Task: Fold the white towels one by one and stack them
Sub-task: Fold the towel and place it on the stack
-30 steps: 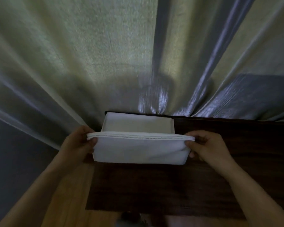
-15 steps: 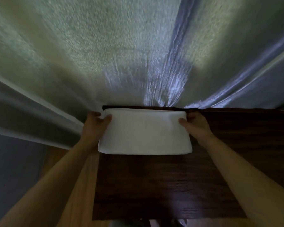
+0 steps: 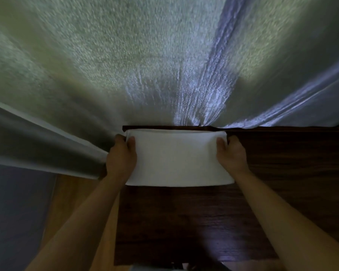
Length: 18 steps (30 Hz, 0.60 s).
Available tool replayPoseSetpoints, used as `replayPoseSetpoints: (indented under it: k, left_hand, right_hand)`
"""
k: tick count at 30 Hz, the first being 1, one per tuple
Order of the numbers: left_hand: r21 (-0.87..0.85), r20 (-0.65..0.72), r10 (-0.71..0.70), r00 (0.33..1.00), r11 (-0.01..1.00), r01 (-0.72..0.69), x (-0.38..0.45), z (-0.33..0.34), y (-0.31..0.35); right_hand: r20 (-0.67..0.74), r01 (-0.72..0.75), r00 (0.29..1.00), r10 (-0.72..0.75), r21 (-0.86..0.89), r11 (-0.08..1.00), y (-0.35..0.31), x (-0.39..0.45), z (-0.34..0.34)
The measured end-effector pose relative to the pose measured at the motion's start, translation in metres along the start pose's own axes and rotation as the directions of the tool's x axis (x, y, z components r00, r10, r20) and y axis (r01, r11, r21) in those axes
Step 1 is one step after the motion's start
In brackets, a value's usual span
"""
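Note:
A folded white towel (image 3: 176, 159) lies flat at the far left corner of the dark wooden table (image 3: 272, 182), on top of a stack of white towels whose edges show along its far side. My left hand (image 3: 121, 155) grips the towel's left end, thumb on top and fingers under the edge. My right hand (image 3: 231, 153) grips the right end the same way. Both hands sit at the far corners of the towel.
A pale curtain (image 3: 145, 65) hangs right behind the table's far edge. Lighter wooden floor (image 3: 72, 202) shows to the left of the table. The near and right parts of the table top are bare dark wood.
The folded towel, held in the air above the stack a second ago, has come down flat onto it. Both hands moved forward with it and stay on its ends.

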<state>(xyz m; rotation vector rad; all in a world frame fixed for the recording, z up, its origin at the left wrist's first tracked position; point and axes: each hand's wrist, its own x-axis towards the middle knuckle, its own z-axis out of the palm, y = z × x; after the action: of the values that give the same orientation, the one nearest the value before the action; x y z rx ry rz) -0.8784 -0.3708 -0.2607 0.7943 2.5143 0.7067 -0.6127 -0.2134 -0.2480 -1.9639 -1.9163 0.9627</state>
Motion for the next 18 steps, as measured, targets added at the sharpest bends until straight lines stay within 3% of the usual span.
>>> replayPoseSetpoints:
  k: [5,9,11,12,14,15,17,18]
  left_hand:
    - [-0.035,-0.094,0.078,0.992,0.996,-0.082,0.007,-0.001,-0.004]
    - [-0.040,-0.057,0.059,0.997,0.997,-0.061,0.012,0.004,-0.007]
    - [-0.032,-0.046,0.014,0.999,0.999,-0.016,0.012,0.001,-0.004]
    - [0.033,-0.090,0.029,0.996,0.999,-0.026,0.011,-0.001,-0.003]
    - [0.277,-0.199,0.216,0.956,0.948,-0.157,0.006,-0.003,0.002]
    - [0.364,-0.207,0.358,0.910,0.892,-0.268,0.000,0.001,0.008]
    - [0.378,-0.070,0.599,0.798,0.756,-0.534,-0.014,0.018,0.027]
    - [0.344,0.018,0.671,0.741,0.692,-0.635,-0.022,0.031,0.035]
  right_hand:
    - [-0.079,0.078,0.994,-0.072,0.080,0.994,0.001,0.000,0.002]
    - [-0.041,0.053,0.998,-0.050,0.071,0.996,0.002,0.002,0.005]
    - [-0.043,0.032,0.999,-0.032,0.002,0.999,0.000,-0.001,0.003]
    - [-0.095,0.076,0.992,-0.087,-0.114,0.991,0.000,-0.004,0.002]
    - [-0.178,0.276,0.912,-0.370,-0.403,0.873,-0.003,-0.015,0.006]
    - [-0.138,0.413,0.841,-0.523,-0.461,0.785,-0.009,-0.024,0.012]
    - [0.082,0.663,0.714,-0.695,-0.398,0.634,-0.020,-0.038,0.034]
    - [0.205,0.729,0.670,-0.713,-0.365,0.579,-0.025,-0.043,0.046]
